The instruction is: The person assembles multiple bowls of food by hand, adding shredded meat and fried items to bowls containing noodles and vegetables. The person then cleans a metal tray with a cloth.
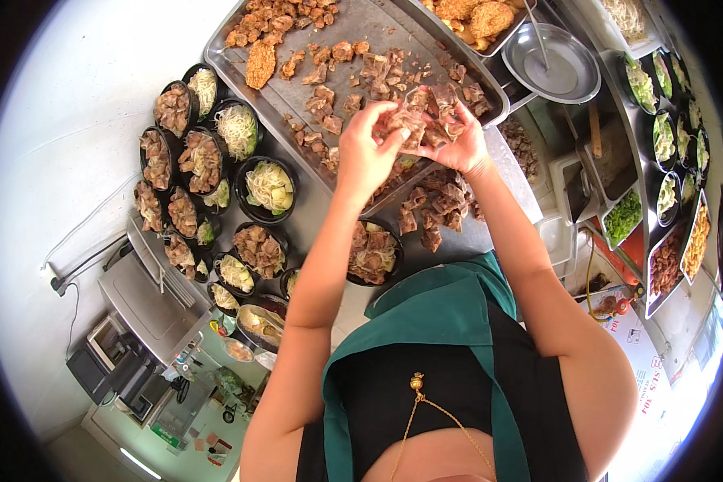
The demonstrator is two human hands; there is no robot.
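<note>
Above the near corner of a metal tray [301,158], both my hands hold chunks of brown cooked meat. My left hand [367,150] has its thumb and fingers on a cluster of meat pieces [406,125]. Cupped palm up, my right hand [467,147] supports more meat chunks [443,105]. Loose chunks and crumbs lie on the tray below, with fried pieces [260,65] farther back. Just in front of my apron, a pile of meat chunks [440,205] rests on the metal counter. Beside it is a black bowl [397,265] of noodles topped with meat, partly behind my left forearm.
Several black bowls [239,206] with noodles, greens or meat crowd the left side, some stacked. A metal pan [551,63] with a utensil stands at the back right, near a tray of fried cutlets [491,24]. Chopped greens [622,218] and more bowls [664,137] line the right.
</note>
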